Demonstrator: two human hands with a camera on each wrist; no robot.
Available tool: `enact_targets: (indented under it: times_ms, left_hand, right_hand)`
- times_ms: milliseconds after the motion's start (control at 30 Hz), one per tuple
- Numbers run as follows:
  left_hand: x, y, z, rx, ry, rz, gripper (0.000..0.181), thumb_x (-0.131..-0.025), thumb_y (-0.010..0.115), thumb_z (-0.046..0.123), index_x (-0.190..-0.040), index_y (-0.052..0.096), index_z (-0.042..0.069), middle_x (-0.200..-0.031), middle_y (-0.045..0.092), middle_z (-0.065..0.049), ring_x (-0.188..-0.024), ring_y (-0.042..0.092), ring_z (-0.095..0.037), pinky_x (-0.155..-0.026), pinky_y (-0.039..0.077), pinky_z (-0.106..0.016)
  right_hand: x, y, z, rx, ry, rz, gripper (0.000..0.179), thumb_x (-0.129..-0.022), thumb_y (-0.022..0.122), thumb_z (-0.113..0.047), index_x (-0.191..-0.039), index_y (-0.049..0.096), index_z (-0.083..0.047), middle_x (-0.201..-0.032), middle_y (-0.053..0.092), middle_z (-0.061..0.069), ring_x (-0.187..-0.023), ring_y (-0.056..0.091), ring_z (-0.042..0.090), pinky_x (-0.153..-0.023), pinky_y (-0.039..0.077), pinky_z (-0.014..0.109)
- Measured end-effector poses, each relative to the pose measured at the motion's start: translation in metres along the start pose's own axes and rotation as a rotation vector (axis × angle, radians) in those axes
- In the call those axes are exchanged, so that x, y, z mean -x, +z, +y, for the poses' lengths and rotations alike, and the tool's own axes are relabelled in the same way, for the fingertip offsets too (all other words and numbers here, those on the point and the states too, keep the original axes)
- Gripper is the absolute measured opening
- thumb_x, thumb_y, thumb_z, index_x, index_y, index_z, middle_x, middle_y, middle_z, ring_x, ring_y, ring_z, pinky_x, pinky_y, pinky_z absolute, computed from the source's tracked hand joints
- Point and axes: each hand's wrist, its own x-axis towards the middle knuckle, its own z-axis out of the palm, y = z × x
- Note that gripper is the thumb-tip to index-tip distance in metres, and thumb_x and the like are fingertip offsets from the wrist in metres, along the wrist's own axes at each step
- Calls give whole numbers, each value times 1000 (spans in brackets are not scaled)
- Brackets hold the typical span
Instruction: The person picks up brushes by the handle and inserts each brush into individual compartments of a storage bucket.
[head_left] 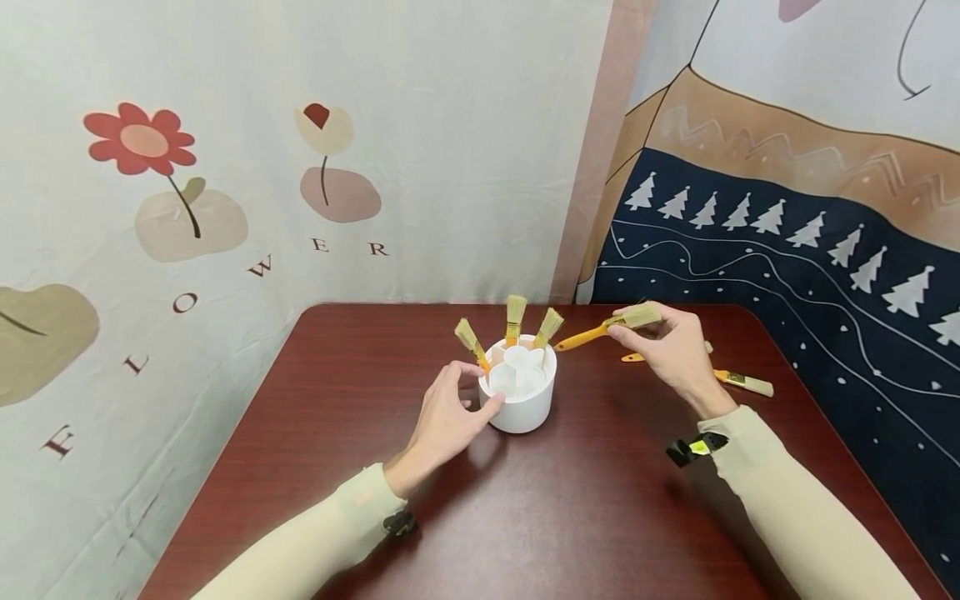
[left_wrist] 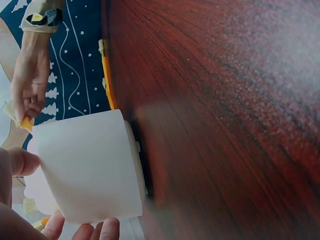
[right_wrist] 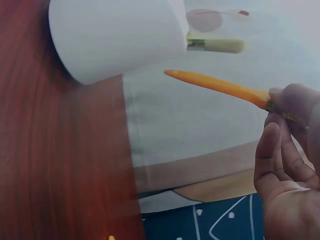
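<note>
A white round holder [head_left: 521,408] with inner compartments stands on the table. Three paintbrushes stand in it, bristles up: one at the left [head_left: 470,337], one at the back [head_left: 514,317] and one at the right [head_left: 548,326]. My left hand [head_left: 450,414] grips the holder's left side, thumb at the near rim; the left wrist view shows its fingers against the white wall [left_wrist: 95,170]. To the holder's right, my right hand [head_left: 670,350] pinches another paintbrush [right_wrist: 220,86] near its metal band. That brush's yellow handle points at the holder, its tip close to the rim.
More paintbrushes lie on the table's right side, one with its bristles [head_left: 750,383] towards the right edge and one with its yellow handle [head_left: 632,357] partly behind my right hand. Printed cloths [head_left: 465,167] hang behind the dark red table [head_left: 360,358] and along its right.
</note>
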Motion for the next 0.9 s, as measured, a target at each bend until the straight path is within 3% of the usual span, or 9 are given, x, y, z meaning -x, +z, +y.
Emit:
enact_targets:
  times_ms: [467, 900]
  left_hand:
    - [1, 0, -1, 1, 5, 0, 44, -99, 91, 33, -132, 71, 11, -137, 74, -10, -131, 74, -30, -99, 73, -46]
    - [0, 0, 0, 20, 1, -8, 45, -99, 91, 31, -132, 70, 9, -137, 73, -13, -131, 75, -37, -101, 73, -50]
  right_hand:
    - [5, -6, -26, 52, -21, 14, 22, -102, 94, -21, -117, 87, -6, -98, 84, -19, -88, 79, 6, -84, 68, 15]
    - [9, 1, -55, 31, -48, -44, 20, -101, 94, -20, -114, 86, -7, -100, 85, -13, -87, 84, 7, -82, 71, 20]
